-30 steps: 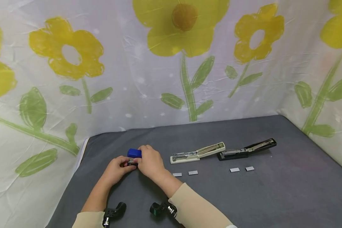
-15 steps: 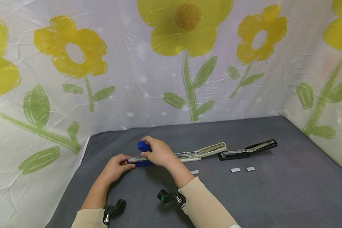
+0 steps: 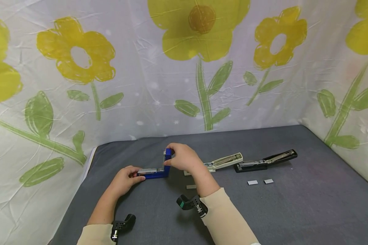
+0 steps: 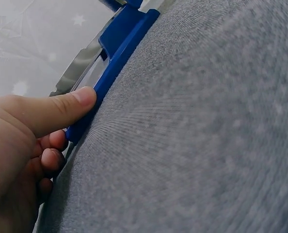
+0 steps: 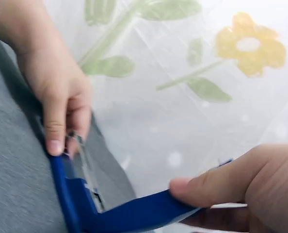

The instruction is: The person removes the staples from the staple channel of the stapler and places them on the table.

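Observation:
A blue stapler (image 3: 154,176) lies on the grey cloth with its top arm swung up almost upright, so the metal staple channel shows. My left hand (image 3: 125,179) pinches the front end of its base; in the left wrist view the thumb (image 4: 78,104) presses against the blue side. My right hand (image 3: 185,157) grips the raised top arm near its tip. The right wrist view shows the stapler's hinge corner (image 5: 93,213), with the right hand (image 5: 241,182) on one arm and the left hand (image 5: 59,92) on the other.
To the right lie an opened cream stapler (image 3: 227,161), partly hidden by the right hand, and an opened black stapler (image 3: 273,160). Small strips of staples (image 3: 253,182) rest before them. A flower-printed curtain (image 3: 135,85) stands behind the cloth-covered table (image 3: 294,211).
My right hand has moved right, swinging the blue stapler's top arm from over the base to nearly upright. The left hand keeps hold of the base's front end.

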Demonstrator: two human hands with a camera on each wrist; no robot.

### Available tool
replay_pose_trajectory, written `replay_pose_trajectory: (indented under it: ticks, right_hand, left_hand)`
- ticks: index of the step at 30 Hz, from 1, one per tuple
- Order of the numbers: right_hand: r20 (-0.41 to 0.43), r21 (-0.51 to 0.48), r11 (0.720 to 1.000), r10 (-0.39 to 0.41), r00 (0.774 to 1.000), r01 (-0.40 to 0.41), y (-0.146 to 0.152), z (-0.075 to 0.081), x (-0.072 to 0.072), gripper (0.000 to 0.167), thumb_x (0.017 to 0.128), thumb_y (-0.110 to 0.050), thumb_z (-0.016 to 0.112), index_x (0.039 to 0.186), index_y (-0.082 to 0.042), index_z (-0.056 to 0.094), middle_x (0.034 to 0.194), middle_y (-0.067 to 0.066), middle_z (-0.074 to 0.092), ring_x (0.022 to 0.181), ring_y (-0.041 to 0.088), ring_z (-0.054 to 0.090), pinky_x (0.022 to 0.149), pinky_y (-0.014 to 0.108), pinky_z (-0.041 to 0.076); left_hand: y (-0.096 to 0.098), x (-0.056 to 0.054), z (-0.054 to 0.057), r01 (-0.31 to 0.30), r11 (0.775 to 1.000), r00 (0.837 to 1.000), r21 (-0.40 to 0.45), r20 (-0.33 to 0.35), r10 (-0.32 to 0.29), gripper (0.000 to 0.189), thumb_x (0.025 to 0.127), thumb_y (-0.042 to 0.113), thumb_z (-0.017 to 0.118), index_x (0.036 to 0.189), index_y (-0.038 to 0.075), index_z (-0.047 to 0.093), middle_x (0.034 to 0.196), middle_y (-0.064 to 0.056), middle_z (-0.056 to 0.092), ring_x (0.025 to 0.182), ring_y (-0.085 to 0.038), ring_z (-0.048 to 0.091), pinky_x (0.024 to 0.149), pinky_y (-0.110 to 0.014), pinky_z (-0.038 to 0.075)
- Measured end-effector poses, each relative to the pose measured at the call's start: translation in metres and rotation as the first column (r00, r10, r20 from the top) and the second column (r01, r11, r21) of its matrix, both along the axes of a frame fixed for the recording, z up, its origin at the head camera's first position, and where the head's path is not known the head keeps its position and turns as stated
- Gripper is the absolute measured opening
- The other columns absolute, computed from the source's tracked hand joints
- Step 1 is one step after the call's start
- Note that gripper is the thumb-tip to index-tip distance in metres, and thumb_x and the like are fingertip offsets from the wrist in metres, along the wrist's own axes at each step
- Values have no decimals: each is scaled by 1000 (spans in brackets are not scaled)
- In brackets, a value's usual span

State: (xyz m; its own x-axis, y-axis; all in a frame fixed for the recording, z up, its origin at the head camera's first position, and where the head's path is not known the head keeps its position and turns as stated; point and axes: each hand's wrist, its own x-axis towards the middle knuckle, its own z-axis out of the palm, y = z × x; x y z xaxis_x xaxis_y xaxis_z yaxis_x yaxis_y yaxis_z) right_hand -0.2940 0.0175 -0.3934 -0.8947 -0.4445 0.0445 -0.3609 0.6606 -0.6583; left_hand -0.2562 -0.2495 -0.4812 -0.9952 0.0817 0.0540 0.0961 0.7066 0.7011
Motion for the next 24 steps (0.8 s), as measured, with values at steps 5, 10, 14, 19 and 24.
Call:
replay_pose_trajectory:
  ticks: [5,10,14,19,24]
  right_hand:
    - [11,48,998,-32,999,32,14,5,-3,31,84,-23,86,112,-15,73,110,3,69,94,21,65,81,41,53]
    - [62,69,997,-39,997,35,25,4,-6,27,83,-20,87,107,-16,76,105,1,69,87,19,62,78,39,52]
    - [113,82,996,-45,993,36,32,0,-9,26,81,-18,88,103,-15,75,104,2,68,84,20,60,76,40,50]
    - [154,82,996,-45,987,33,38,-4,-11,27,82,-15,87,105,-11,74,105,3,68,80,21,59,72,39,49]
    - [189,100,994,-56,980,38,42,-7,-12,29,82,-13,87,107,-10,73,107,3,67,79,21,57,70,38,47]
  left_hand:
    - [-2,0,-2,7,1000,1000,-7,-18,-7,25,91,15,80,112,1,76,80,-3,51,71,-19,45,63,-31,35]
    - [-2,0,-3,8,1000,1000,-14,-23,-9,25,91,15,80,111,2,76,80,-3,51,71,-19,44,63,-31,35]
    - [-1,1,-2,5,1000,1000,-14,-20,-5,25,91,16,79,111,1,76,80,-3,51,71,-18,44,63,-31,35]
    - [0,3,-1,-3,1000,1000,-4,-11,3,26,91,15,79,112,1,76,80,-3,50,71,-19,44,63,-32,35]
    - [1,2,-2,-1,1000,1000,3,-7,2,27,92,15,79,113,0,76,81,-3,51,72,-19,44,64,-32,34]
